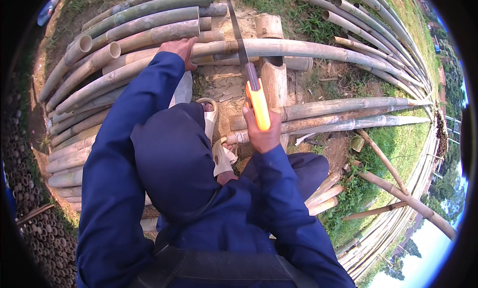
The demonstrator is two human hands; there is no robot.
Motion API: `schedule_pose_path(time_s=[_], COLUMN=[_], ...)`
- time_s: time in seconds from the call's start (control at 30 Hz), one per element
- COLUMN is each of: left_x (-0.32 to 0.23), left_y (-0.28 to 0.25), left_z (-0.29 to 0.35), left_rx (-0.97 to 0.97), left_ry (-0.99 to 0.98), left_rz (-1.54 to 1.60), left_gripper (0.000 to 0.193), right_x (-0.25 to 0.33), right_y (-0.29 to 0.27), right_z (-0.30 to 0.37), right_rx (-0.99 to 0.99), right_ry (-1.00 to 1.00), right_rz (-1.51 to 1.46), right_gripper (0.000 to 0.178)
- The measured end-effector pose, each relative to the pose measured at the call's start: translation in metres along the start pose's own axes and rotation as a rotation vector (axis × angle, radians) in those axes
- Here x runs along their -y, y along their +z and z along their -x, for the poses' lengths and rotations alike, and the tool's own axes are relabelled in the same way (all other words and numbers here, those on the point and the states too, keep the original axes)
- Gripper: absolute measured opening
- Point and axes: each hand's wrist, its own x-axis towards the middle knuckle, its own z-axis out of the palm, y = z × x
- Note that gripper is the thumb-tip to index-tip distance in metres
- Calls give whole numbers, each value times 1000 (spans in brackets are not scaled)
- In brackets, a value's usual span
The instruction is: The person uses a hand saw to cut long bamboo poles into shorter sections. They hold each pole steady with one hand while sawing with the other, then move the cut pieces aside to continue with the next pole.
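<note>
A long bamboo pole (308, 50) runs across in front of me, over an upright-looking cut bamboo support (274, 81). My left hand (180, 51) is closed around the pole left of the middle. In my right hand (262, 131) is the orange-yellow handle of a hand saw (258, 108). The saw's thin dark blade points away from me and crosses the pole just left of the support. Whether its teeth have cut into the bamboo cannot be made out. My sandalled feet (221, 156) are below the pole, between my bent knees.
Cut bamboo lengths (144, 27) lie stacked to the left, with several more poles (368, 24) at the far right. Other poles (338, 109) lie to the right of my feet. Slanting bamboo posts (406, 198) stand on the grass, and many cut ends (45, 243) show at lower left.
</note>
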Motion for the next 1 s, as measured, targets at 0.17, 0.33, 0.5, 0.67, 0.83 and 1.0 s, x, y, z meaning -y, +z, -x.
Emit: schedule_pose_path(time_s=[0.17, 0.33, 0.5, 0.67, 0.83, 1.0], left_x=[-8, -12, -16, -11, -12, -19], left_y=[31, 32, 36, 29, 29, 32], left_z=[33, 41, 34, 35, 40, 29], left_rx=[116, 70, 96, 113, 56, 71], left_ry=[-7, -3, 0, -6, -13, 11], left_rz=[-2, 34, 23, -5, 9, 15], left_gripper=[95, 94, 97, 96, 89, 92], right_x=[7, 39, 9, 9, 41, 9], right_y=[1, -54, -17, -5, -49, -2], right_z=[42, 175, 51, 65, 177, 38], right_rx=[-9, -38, 7, -39, -56, -54], right_ry=[79, 166, 132, 89, 66, 102], right_rz=[-62, 20, 6, -52, 21, -43], right_gripper=[15, 11, 29, 25, 22, 25])
